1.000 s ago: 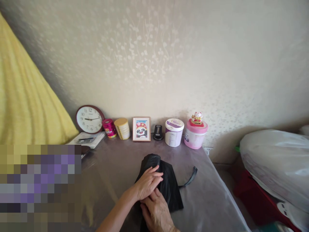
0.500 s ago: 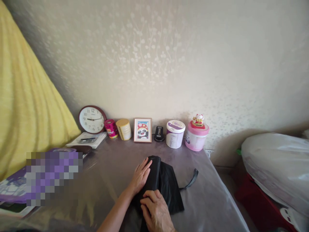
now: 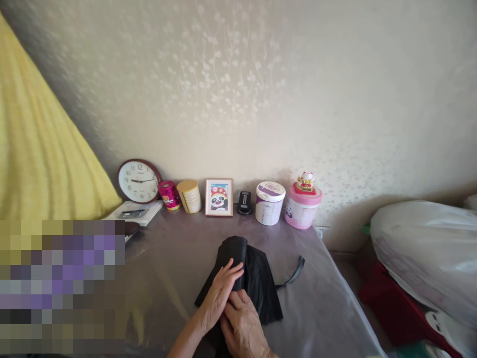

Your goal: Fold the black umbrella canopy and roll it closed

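Left hand (image 3: 220,292) flat, fingers straight on black cloth (image 3: 261,281) | right hand (image 3: 245,322) curled beside it, I can't tell its grip | strap (image 3: 296,273) lies across bench (image 3: 167,268)

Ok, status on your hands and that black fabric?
Left hand outstretched on black fabric; right hand curled at its near end. Strap trails right across table. Picture frame beyond, clear of hands.

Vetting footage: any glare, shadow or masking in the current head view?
Head view: yellowish reflection and pale sheen on the table cover; pixelated block hides the lower left. Same head view: soft shadow on the wall right of the pink-lidded tub; black fabric so dark its folds look faint; clock numerals legible.
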A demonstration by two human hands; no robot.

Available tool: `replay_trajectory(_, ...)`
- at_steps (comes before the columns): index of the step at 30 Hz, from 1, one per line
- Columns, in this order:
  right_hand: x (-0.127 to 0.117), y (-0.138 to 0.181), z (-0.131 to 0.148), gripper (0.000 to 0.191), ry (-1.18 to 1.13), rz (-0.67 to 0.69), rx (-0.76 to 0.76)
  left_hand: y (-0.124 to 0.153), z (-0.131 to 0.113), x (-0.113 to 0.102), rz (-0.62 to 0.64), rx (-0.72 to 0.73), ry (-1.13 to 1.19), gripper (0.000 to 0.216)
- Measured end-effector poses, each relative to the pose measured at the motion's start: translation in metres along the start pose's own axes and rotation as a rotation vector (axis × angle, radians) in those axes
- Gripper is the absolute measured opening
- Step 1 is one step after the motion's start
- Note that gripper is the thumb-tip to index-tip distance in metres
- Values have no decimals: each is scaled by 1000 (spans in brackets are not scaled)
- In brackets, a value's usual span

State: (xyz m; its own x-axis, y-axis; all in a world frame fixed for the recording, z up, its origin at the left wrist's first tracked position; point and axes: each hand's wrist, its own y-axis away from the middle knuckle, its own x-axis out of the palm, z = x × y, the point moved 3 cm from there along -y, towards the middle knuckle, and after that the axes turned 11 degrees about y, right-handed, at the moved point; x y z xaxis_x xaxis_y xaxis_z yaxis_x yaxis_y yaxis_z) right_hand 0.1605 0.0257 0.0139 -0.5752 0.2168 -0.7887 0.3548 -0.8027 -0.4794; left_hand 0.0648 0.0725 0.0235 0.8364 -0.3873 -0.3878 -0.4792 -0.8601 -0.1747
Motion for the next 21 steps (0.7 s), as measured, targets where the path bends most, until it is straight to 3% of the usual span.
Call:
replay_trajectory(6, -8, 4, 6, 17, -44, -1, 16, 29, 23, 10, -173, -79, 184, 44)
replay_trajectory(13, -25, 8, 12, 21, -124, 2, -46, 49, 35, 26, -350, -128, 185, 47)
replay_trajectory(17, -37, 11, 3, 23, -211, -12, 0, 54, 34, 32, -372, -120, 117, 47)
replay_trajectory(21, -47, 18, -32, 25, -181, -116, 179, 56, 23, 35, -318, -91, -4, 52)
